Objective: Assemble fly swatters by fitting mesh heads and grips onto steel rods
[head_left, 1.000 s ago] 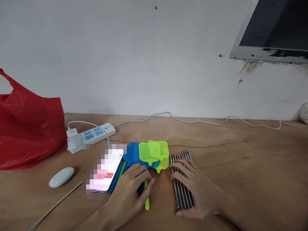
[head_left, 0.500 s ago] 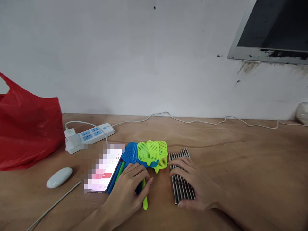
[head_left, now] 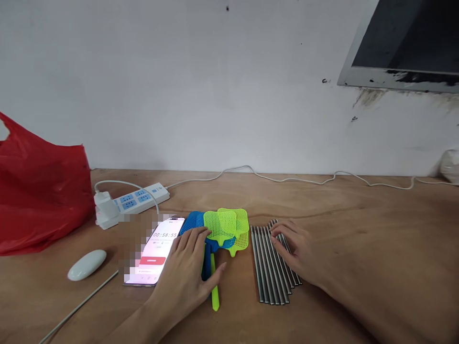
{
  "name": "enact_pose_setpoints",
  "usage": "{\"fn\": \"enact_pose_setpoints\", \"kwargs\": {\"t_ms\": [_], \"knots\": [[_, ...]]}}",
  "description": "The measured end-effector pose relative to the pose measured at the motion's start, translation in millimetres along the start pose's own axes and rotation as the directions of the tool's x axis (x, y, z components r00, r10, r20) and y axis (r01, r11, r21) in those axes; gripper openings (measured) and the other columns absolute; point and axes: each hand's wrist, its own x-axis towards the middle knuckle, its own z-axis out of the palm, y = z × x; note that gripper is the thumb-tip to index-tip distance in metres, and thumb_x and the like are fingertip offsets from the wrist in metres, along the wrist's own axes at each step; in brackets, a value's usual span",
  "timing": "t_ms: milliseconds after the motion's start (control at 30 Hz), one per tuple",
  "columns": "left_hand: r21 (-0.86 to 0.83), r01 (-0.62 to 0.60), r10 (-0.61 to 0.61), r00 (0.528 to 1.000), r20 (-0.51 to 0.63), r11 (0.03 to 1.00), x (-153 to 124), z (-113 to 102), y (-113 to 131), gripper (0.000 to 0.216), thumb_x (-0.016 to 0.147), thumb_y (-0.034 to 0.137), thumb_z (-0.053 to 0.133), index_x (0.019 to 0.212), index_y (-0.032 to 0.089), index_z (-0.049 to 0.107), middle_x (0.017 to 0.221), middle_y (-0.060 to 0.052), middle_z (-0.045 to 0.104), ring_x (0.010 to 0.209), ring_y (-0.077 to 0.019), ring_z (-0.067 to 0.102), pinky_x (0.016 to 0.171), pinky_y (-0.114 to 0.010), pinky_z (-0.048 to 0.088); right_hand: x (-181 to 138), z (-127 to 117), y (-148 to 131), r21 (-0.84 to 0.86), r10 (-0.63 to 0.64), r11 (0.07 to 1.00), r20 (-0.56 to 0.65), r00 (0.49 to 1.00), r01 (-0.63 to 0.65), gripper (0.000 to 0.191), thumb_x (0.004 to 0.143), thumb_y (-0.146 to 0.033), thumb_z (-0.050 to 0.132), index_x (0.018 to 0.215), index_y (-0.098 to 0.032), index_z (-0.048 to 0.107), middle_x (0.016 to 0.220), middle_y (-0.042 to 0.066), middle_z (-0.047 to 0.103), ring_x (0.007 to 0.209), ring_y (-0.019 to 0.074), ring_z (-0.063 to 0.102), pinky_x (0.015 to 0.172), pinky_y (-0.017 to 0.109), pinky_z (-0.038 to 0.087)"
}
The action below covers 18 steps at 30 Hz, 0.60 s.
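My left hand (head_left: 184, 263) lies palm down over blue and green plastic handles, its fingers stretched forward and its thumb out to the side. A yellow-green handle (head_left: 215, 286) shows by the thumb; the others are partly hidden. Beyond the fingertips overlap several perforated fly swatter heads, blue (head_left: 190, 222) and yellow-green (head_left: 219, 225). To their right, slim metal rods (head_left: 268, 272) lie side by side, the right-hand ones staggered. My right hand (head_left: 296, 246) is at their upper right end, fingers bent and thumb close to the index finger, pinching a rod there.
A lit phone (head_left: 158, 253) with a timer lies left of my left hand. Farther left are a white oval object (head_left: 87, 264), a power strip (head_left: 134, 203) with a plug, and a red plastic bag (head_left: 43, 196). A white cable (head_left: 287, 180) runs along the wall.
My right hand has shifted from spanning the rods to their upper right side, and the rods now fan out more. My left hand has flattened, its fingers straighter and nearer the swatter heads.
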Motion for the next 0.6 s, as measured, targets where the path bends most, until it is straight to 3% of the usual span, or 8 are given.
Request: {"fn": "enact_pose_setpoints", "kwargs": {"t_ms": [133,333,467,600], "knots": [[0.034,-0.004,0.004,1.000,0.006,0.999,1.7,-2.8,-1.0,0.042,0.085,0.045,0.064,0.112,0.014,0.055,0.118,-0.019,0.061,0.111,-0.0400,0.056,0.088,-0.057,0.047,1.1,-0.5,6.8,-0.012,0.039,0.999,0.009,0.999,-0.039,0.009,0.095,-0.020,0.051,0.089,-0.024,0.056,0.095,0.006,0.066,0.095,0.0257,0.061,0.084,0.042,0.048],[-0.053,-0.081,0.084,0.995,0.055,0.995,2.6,-10.2,5.2,0.015,0.086,0.033,0.062,0.081,0.019,0.061,0.121,-0.013,0.060,0.117,-0.0377,0.052,0.091,-0.054,0.043,0.3,1.8,3.2,0.006,-0.020,1.000,0.054,0.998,0.019,0.007,0.093,-0.018,0.055,0.094,-0.023,0.059,0.104,0.007,0.065,0.100,0.0252,0.059,0.087,0.042,0.048],[-0.212,-0.164,0.178,0.983,0.048,0.963,1.1,-12.3,9.8,0.020,0.090,0.024,0.060,0.071,0.020,0.064,0.109,-0.007,0.065,0.112,-0.0304,0.055,0.094,-0.048,0.041,0.5,3.4,2.2,0.036,-0.031,0.999,0.053,0.998,0.029,0.009,0.094,-0.017,0.053,0.095,-0.023,0.059,0.102,0.007,0.065,0.099,0.0244,0.060,0.087,0.041,0.048],[-0.295,-0.191,0.225,0.971,0.085,0.936,-0.4,-13.4,14.4,0.022,0.091,0.021,0.059,0.070,0.019,0.065,0.089,-0.004,0.065,0.093,-0.0240,0.058,0.087,-0.042,0.041,0.8,4.1,4.9,0.038,-0.020,0.999,0.056,0.998,0.018,0.009,0.095,-0.018,0.052,0.094,-0.024,0.058,0.104,0.007,0.065,0.101,0.0245,0.060,0.087,0.042,0.048]]}}
